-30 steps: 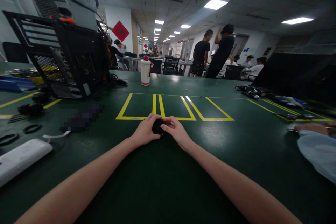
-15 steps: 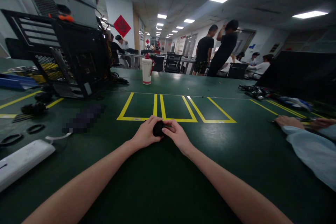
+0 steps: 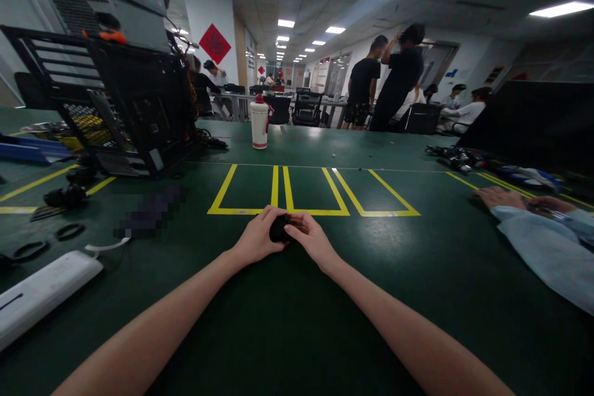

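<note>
Both of my hands meet over a small black object (image 3: 278, 230) on the dark green table (image 3: 297, 315), just short of the yellow taped rectangles (image 3: 314, 193). My left hand (image 3: 255, 238) curls round its left side with the fingers closed. From the right, my right hand (image 3: 312, 237) pinches the same object between thumb and fingers. Most of the object is hidden by the fingers, so I cannot make out what it is.
An open black computer case (image 3: 116, 99) stands at the left, a white bottle with a red cap (image 3: 258, 124) behind the tape. A white power strip (image 3: 44, 289) and black rings (image 3: 69, 232) lie at the near left. A co-worker's light-blue sleeve (image 3: 547, 247) rests at the right; people stand beyond.
My hands stay closed on the black object. The co-worker's sleeve and hand at the right have slid further left onto the table, and the view has tilted slightly.
</note>
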The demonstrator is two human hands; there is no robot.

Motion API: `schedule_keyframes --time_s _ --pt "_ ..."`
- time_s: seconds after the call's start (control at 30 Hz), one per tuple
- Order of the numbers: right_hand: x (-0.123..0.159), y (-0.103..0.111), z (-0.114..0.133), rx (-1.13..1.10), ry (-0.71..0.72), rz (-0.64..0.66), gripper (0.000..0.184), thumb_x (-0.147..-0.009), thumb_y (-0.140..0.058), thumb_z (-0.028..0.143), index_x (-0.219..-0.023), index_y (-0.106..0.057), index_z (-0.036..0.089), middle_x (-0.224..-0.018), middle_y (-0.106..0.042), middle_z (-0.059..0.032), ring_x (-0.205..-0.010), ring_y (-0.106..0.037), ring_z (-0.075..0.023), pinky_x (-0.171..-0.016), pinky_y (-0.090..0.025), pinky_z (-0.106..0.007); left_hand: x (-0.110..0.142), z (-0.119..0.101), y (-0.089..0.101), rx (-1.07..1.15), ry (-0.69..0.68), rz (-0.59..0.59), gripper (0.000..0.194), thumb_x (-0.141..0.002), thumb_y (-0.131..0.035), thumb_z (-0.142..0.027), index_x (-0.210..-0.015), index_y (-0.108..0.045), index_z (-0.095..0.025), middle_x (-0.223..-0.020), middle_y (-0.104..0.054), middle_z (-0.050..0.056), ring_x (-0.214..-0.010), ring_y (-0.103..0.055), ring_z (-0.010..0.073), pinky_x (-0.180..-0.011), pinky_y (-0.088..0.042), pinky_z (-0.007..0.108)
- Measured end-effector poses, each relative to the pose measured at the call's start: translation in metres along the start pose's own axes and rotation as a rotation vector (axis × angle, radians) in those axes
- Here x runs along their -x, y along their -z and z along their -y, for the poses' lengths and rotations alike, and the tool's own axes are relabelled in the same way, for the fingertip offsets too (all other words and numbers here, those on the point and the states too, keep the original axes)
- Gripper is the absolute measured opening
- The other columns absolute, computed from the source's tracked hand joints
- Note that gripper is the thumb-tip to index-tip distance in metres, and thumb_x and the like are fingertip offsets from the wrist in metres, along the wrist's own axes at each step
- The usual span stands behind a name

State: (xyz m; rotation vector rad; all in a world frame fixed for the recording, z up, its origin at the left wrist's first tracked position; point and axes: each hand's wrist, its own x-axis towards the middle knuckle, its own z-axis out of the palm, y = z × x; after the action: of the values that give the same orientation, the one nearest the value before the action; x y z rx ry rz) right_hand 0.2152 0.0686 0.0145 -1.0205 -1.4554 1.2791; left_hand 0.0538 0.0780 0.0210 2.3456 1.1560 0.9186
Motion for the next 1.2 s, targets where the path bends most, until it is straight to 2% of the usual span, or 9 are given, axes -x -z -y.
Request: schedule_keyframes --time_s 0.1,0.23,0.47,0.63,0.8,0.97,1.1,1.2 --pt "-0.0005 0.0015 0.0000 -0.009 -0.022 0.050 0.031 -0.070 -0.057 0.029 -0.099 -0.051 0.021 -0.104 -0.054 -0.0036 -0.099 -0.051 -0.0175 -0.088 -0.039 -0.037 -0.0002 0.0005 -0.0004 -0.002 -0.008 0.004 0.053 -0.062 -0.063 -0.021 -0.109 -0.038 -0.026 -0.105 -0.044 0.001 -0.093 -0.050 0.0194 -0.078 -0.045 0.035" --pt "0.0019 0.0006 -0.0006 -0.121 0.022 0.105 0.036 -0.064 -0.063 0.020 -0.097 -0.048 0.022 -0.104 -0.053 -0.0019 -0.101 -0.050 -0.0164 -0.090 -0.039 -0.035 -0.0012 0.0020 -0.0013 -0.032 -0.006 -0.016 0.054 -0.060 -0.063 -0.018 -0.108 -0.039 -0.025 -0.101 -0.045 0.001 -0.090 -0.051 0.0197 -0.077 -0.045 0.035" --pt "0.0010 -0.0008 0.0007 0.001 0.052 0.017 0.024 -0.071 -0.056 0.031 -0.093 -0.051 0.021 -0.098 -0.054 -0.0021 -0.094 -0.052 -0.0162 -0.085 -0.041 -0.035 -0.0016 0.0022 -0.0004 0.001 -0.003 0.004 0.053 -0.062 -0.063 -0.024 -0.109 -0.038 -0.025 -0.105 -0.043 0.002 -0.092 -0.050 0.0198 -0.077 -0.045 0.036" --pt "0.0019 0.0014 0.0014 0.047 0.004 0.018 0.029 -0.073 -0.053 0.031 -0.100 -0.050 0.022 -0.104 -0.053 -0.0029 -0.100 -0.050 -0.0172 -0.088 -0.039 -0.037 -0.0015 0.0020 0.0001 0.024 -0.014 0.008 0.053 -0.062 -0.063 -0.023 -0.109 -0.038 -0.026 -0.104 -0.044 0.002 -0.093 -0.050 0.0206 -0.078 -0.045 0.037" --pt "0.0066 0.0003 0.0024 -0.057 0.017 0.095 0.034 -0.067 -0.060 0.022 -0.099 -0.047 0.023 -0.105 -0.052 -0.0019 -0.102 -0.050 -0.0171 -0.088 -0.040 -0.036 -0.0013 0.0000 0.0014 0.032 0.003 0.010 0.050 -0.063 -0.062 -0.022 -0.108 -0.040 -0.026 -0.104 -0.044 0.002 -0.092 -0.050 0.0212 -0.076 -0.046 0.036" --pt "0.0057 -0.0025 0.0038 -0.005 0.048 0.004 0.022 -0.071 -0.055 0.030 -0.091 -0.051 0.021 -0.098 -0.053 -0.0020 -0.098 -0.051 -0.0171 -0.086 -0.041 -0.035 -0.0013 -0.0002 0.0014 0.029 0.012 0.016 0.051 -0.063 -0.062 -0.025 -0.108 -0.039 -0.026 -0.105 -0.044 0.002 -0.092 -0.050 0.0217 -0.076 -0.046 0.038" --pt "0.0026 -0.0011 0.0019 0.049 -0.006 -0.026 0.027 -0.072 -0.053 0.033 -0.097 -0.051 0.022 -0.102 -0.053 -0.0032 -0.098 -0.051 -0.0176 -0.086 -0.041 -0.037 -0.0014 0.0011 0.0005 0.029 0.003 0.010 0.051 -0.063 -0.062 -0.024 -0.108 -0.039 -0.026 -0.105 -0.044 0.002 -0.093 -0.050 0.0213 -0.077 -0.045 0.038" --pt "0.0030 0.0003 -0.0009 0.023 -0.008 0.007 0.031 -0.070 -0.056 0.030 -0.099 -0.051 0.021 -0.103 -0.053 -0.0033 -0.098 -0.051 -0.0175 -0.087 -0.040 -0.037 -0.0017 0.0010 0.0002 0.010 0.008 0.003 0.052 -0.061 -0.062 -0.022 -0.108 -0.040 -0.025 -0.103 -0.045 0.002 -0.093 -0.050 0.0218 -0.079 -0.045 0.038"
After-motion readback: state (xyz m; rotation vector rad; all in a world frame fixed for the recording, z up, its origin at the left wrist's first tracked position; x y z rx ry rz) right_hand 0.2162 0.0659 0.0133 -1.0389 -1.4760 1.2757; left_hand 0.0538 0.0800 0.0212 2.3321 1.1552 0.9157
